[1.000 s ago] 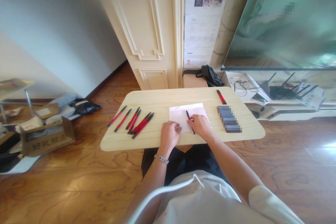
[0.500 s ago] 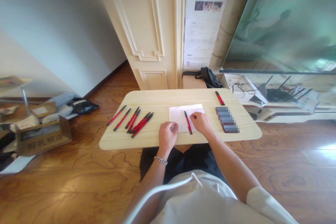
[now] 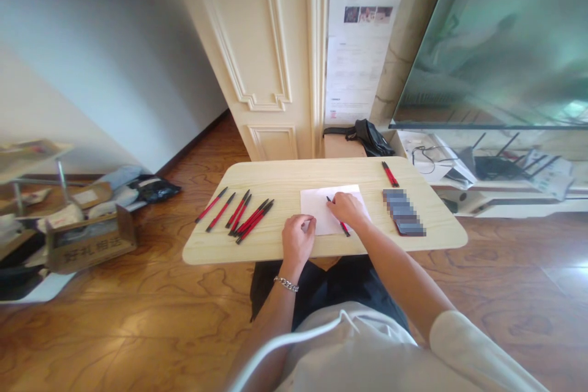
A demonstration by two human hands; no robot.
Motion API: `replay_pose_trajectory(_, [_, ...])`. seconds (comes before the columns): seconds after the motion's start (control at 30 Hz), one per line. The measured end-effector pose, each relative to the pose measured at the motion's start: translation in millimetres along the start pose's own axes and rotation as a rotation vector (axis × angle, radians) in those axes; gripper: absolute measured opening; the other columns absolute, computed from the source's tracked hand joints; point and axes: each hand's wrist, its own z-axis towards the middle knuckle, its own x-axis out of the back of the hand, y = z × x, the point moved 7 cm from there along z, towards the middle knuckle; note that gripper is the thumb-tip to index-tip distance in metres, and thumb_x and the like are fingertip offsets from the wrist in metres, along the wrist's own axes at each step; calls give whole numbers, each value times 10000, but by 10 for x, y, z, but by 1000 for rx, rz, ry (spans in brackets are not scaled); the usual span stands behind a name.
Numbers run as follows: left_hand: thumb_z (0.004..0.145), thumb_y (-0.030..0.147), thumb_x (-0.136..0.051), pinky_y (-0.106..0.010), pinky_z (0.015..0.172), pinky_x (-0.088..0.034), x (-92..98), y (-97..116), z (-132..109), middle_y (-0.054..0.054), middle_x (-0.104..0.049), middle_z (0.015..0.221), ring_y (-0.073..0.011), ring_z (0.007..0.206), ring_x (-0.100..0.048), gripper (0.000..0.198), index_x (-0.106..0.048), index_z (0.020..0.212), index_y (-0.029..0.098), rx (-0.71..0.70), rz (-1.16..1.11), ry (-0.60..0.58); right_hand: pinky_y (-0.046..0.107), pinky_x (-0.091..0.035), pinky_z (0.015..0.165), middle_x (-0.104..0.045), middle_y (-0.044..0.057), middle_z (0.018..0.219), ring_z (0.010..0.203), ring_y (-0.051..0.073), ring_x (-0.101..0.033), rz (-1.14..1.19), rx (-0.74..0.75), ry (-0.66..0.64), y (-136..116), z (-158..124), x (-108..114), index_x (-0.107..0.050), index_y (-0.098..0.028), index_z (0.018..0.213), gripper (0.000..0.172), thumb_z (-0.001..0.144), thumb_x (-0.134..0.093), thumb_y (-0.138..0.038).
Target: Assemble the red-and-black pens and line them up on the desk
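A red-and-black pen (image 3: 345,229) lies slanted on a white sheet of paper (image 3: 316,196). Over its middle is my right hand (image 3: 350,209), fingers closed on the barrel, so only the two ends of the pen show. At the paper's lower left corner rests my left hand (image 3: 297,237), its fingers curled towards the thumb; what they hold, if anything, is too small to make out. On the left part of the table, several more red-and-black pens (image 3: 250,218) lie side by side, some touching.
The pale wooden table (image 3: 275,174) has rounded corners. At its right lie a couple of red-and-black pens (image 3: 390,174) and a blurred-out phone-like object (image 3: 404,214). A black bag (image 3: 370,138) sits behind the table. An open cardboard box (image 3: 92,242) stands on the floor at left.
My right hand has moved left onto the pen, which now lies more slanted. My left hand keeps its place by the paper. The whole view has shifted slightly.
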Motion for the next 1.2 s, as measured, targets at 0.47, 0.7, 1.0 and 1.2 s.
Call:
replay_pose_trajectory(0.47, [809,504,-637,-253,554,-518,-625,199,-80,-20,-639,685,-140,588,-635,363,-581,915,161,407,-852,-199,255,-407,570,-626,20,736,641,138,-530,1065,173,7,-120,-480,108,-680,-170,865,376,811,-579,-529])
replay_pose_trajectory(0.7, [817,464,-645,-203,473,-392,-605,156,-115,20,-585,602,-96,502,-541,296,-582,841,176,346,-735,-90,265,-416,570,-636,29,681,624,154,-550,976,153,159,-156,-395,155,-666,-165,792,394,789,-607,-554])
replay_pose_trajectory(1.0, [804,471,-656,-198,403,-291,-640,110,-117,45,-515,526,-71,417,-435,320,-561,764,168,430,-933,-81,245,-387,463,-647,42,746,578,139,-533,1117,114,47,-248,-357,-36,-683,-169,845,422,810,-545,-566])
replay_pose_trajectory(1.2, [808,469,-653,-205,431,-346,-669,135,-110,26,-554,543,-87,448,-492,316,-590,825,161,406,-945,-153,255,-429,546,-672,58,801,677,161,-578,1111,115,55,-201,-343,55,-692,-163,870,433,759,-622,-575])
